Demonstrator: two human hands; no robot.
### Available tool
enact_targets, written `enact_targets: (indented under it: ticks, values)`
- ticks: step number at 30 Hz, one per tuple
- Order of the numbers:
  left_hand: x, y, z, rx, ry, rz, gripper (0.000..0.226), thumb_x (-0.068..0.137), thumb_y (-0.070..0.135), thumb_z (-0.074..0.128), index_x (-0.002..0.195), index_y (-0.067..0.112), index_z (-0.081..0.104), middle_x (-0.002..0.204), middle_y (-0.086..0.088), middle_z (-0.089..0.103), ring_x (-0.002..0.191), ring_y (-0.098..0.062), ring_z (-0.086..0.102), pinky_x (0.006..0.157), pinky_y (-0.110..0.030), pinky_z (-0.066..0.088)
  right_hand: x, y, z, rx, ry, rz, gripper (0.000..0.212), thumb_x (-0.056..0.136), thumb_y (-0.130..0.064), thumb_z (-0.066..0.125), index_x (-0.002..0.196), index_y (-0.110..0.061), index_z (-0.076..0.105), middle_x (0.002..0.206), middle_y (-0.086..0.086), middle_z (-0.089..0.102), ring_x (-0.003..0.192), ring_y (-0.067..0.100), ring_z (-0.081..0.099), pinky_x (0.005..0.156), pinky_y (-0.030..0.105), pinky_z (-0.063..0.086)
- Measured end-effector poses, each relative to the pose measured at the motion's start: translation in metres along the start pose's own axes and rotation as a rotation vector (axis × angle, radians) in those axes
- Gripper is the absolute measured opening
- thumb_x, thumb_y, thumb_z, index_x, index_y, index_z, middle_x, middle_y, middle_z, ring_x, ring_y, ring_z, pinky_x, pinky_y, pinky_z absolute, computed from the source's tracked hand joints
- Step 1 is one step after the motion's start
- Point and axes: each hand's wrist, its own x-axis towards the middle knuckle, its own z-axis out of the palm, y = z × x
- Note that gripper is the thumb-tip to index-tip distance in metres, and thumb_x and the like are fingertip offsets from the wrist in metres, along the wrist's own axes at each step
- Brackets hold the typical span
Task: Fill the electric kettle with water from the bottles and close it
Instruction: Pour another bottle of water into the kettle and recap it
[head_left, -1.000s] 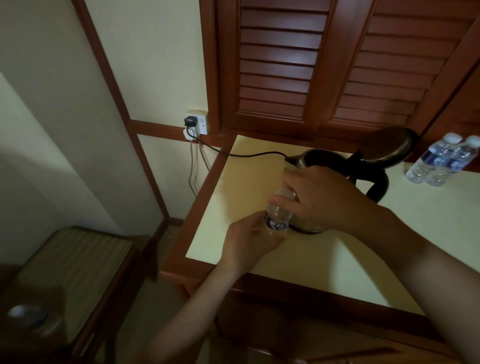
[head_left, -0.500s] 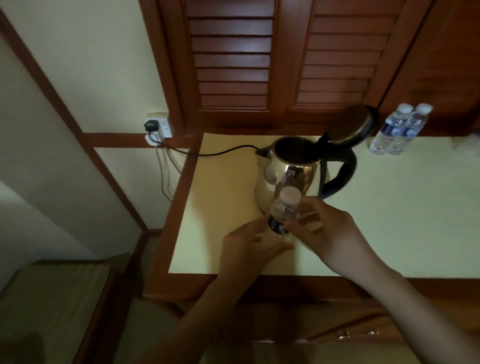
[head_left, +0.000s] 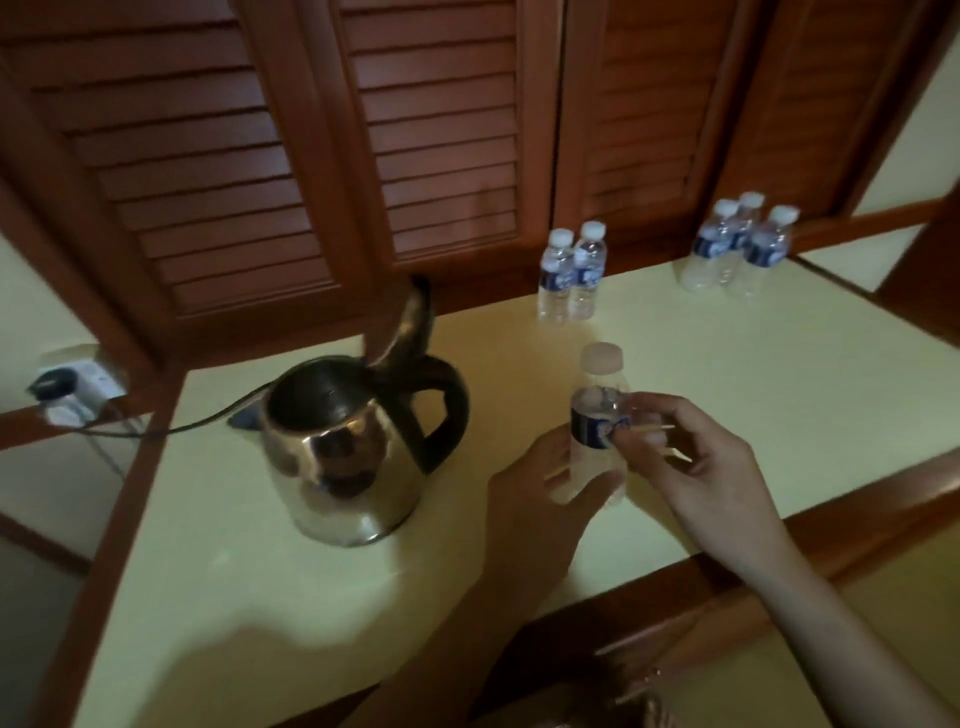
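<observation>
Standing upright near the desk's (head_left: 779, 374) front edge, a small water bottle (head_left: 597, 421) sits between both hands, cap on, dark blue label round its middle. Left hand (head_left: 540, 499) cups the lower body from the near-left side; its fingers (head_left: 558, 457) and thumb curl partway round the clear plastic, touching it. Right hand (head_left: 696, 457) comes in from the right; thumb and forefinger tips pinch the bottle at label height, the other fingers loosely bent behind. Both grips are narrow, closed onto the bottle, not spread.

Kettle (head_left: 343, 447) stands to the left of the bottle, apart from both hands. Shiny metal body, black handle (head_left: 441, 410) facing the bottle. Lid (head_left: 405, 327) tipped up and back on its hinge, mouth open; inside looks dark, and I cannot tell any water level. Black cord (head_left: 171, 428) runs from behind the kettle off the desk's left edge to a plug in the wall socket (head_left: 78, 379).

At the back of the desk, against the slatted wooden doors (head_left: 441, 130): a pair of capped bottles (head_left: 571, 270) touching each other, and further right a cluster of three more (head_left: 737, 244), well apart from the hands. Picture is dim and a little blurred.
</observation>
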Motion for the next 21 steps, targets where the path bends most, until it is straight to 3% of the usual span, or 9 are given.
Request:
enact_targets:
  ticks: [3, 5, 7, 10, 12, 15, 17, 19, 21]
  values:
    - [0.046, -0.010, 0.051, -0.057, -0.037, -0.037, 0.046, 0.081, 0.017, 0.084, 0.113, 0.045, 0.067, 0.106, 0.023, 0.074, 0.101, 0.007, 0.067, 0.089, -0.017, 0.054, 0.025, 0.044, -0.034, 0.004, 0.075, 0.031, 0.038, 0.089, -0.026, 0.066, 0.127, -0.028, 0.062, 0.102, -0.016, 0.072, 0.092, 0.000, 0.068, 0.071, 0.020, 0.054]
    - [0.076, -0.020, 0.090, -0.049, -0.003, -0.049, 0.047, 0.079, 0.021, 0.086, 0.122, 0.032, 0.071, 0.113, 0.013, 0.073, 0.105, -0.001, 0.068, 0.095, -0.029, 0.056, 0.044, 0.077, -0.056, -0.025, 0.113, 0.043, 0.042, 0.092, -0.021, 0.066, 0.132, -0.029, 0.058, 0.106, -0.018, 0.070, 0.095, -0.004, 0.066, 0.071, 0.011, 0.051]
    - [0.100, -0.027, 0.130, -0.028, 0.004, -0.038, 0.050, 0.080, 0.027, 0.085, 0.126, 0.033, 0.069, 0.114, 0.011, 0.072, 0.109, -0.007, 0.068, 0.098, -0.036, 0.056, 0.060, 0.107, -0.076, -0.035, 0.167, 0.062, 0.044, 0.092, -0.015, 0.066, 0.134, -0.026, 0.057, 0.110, -0.019, 0.068, 0.097, -0.009, 0.064, 0.072, 0.006, 0.048]
    - [0.138, -0.031, 0.183, -0.026, 0.002, -0.025, 0.050, 0.081, 0.029, 0.083, 0.123, 0.049, 0.064, 0.119, 0.018, 0.071, 0.114, -0.002, 0.066, 0.101, -0.035, 0.054, 0.088, 0.148, -0.106, -0.053, 0.225, 0.090, 0.038, 0.094, -0.013, 0.063, 0.129, -0.026, 0.059, 0.111, -0.015, 0.068, 0.098, -0.013, 0.062, 0.074, 0.004, 0.046]
    - [0.161, -0.030, 0.209, -0.031, -0.024, -0.049, 0.049, 0.083, 0.025, 0.081, 0.123, 0.049, 0.064, 0.121, 0.020, 0.071, 0.115, 0.003, 0.064, 0.103, -0.034, 0.052, 0.110, 0.168, -0.125, -0.082, 0.233, 0.108, 0.038, 0.095, -0.016, 0.061, 0.131, -0.028, 0.059, 0.113, -0.014, 0.068, 0.099, -0.013, 0.061, 0.075, 0.004, 0.047]
    - [0.193, -0.026, 0.237, 0.022, -0.032, -0.031, 0.035, 0.089, 0.027, 0.074, 0.123, 0.037, 0.068, 0.112, 0.018, 0.074, 0.109, -0.002, 0.068, 0.096, -0.036, 0.056, 0.146, 0.192, -0.144, -0.070, 0.261, 0.109, 0.042, 0.094, -0.016, 0.063, 0.133, -0.028, 0.059, 0.113, -0.010, 0.069, 0.097, -0.005, 0.064, 0.076, 0.012, 0.053]
    - [0.214, -0.023, 0.249, 0.163, -0.019, 0.071, 0.025, 0.093, 0.026, 0.069, 0.118, 0.029, 0.071, 0.105, 0.015, 0.075, 0.100, -0.002, 0.070, 0.090, -0.029, 0.058, 0.170, 0.204, -0.151, -0.055, 0.273, 0.112, 0.041, 0.093, -0.019, 0.064, 0.133, -0.031, 0.059, 0.113, -0.010, 0.069, 0.096, -0.001, 0.066, 0.078, 0.020, 0.056]
    - [0.238, -0.030, 0.253, 0.381, 0.002, 0.192, 0.021, 0.095, 0.011, 0.067, 0.116, 0.016, 0.071, 0.104, 0.007, 0.075, 0.097, -0.003, 0.071, 0.081, -0.019, 0.057, 0.192, 0.214, -0.155, -0.047, 0.284, 0.114, 0.041, 0.093, -0.022, 0.065, 0.132, -0.031, 0.059, 0.112, -0.012, 0.069, 0.094, 0.000, 0.066, 0.078, 0.021, 0.056]
    - [0.261, -0.033, 0.256, 0.423, 0.039, 0.175, 0.021, 0.094, -0.001, 0.064, 0.113, 0.006, 0.071, 0.107, -0.007, 0.073, 0.097, -0.009, 0.072, 0.076, -0.019, 0.057, 0.212, 0.223, -0.160, -0.058, 0.305, 0.116, 0.038, 0.092, -0.023, 0.067, 0.129, -0.027, 0.061, 0.105, -0.013, 0.070, 0.091, -0.001, 0.067, 0.078, 0.018, 0.056]
